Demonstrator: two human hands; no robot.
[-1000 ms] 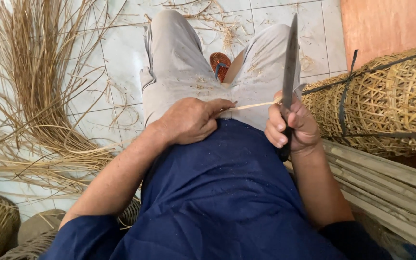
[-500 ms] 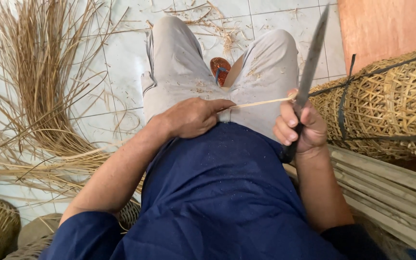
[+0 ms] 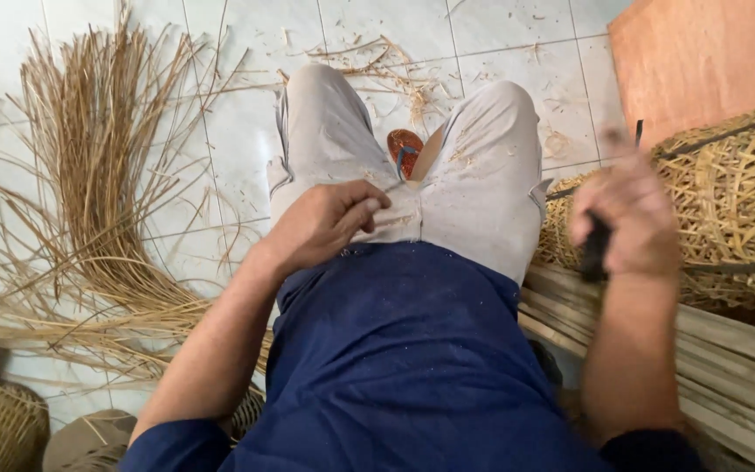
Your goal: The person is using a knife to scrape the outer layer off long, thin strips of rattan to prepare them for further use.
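Beside right hand [image 3: 626, 218], woven baskets [image 3: 727, 201]

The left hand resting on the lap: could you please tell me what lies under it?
Under the left hand lies the pale trouser cloth of the thigh. The fingers are curled shut; a thin sliver seems to poke from them, but the hand covers whatever the palm holds.

Right hand [image 3: 626, 218] blurred; its dark handle's [image 3: 596, 249] blade seemingly indiscernible.
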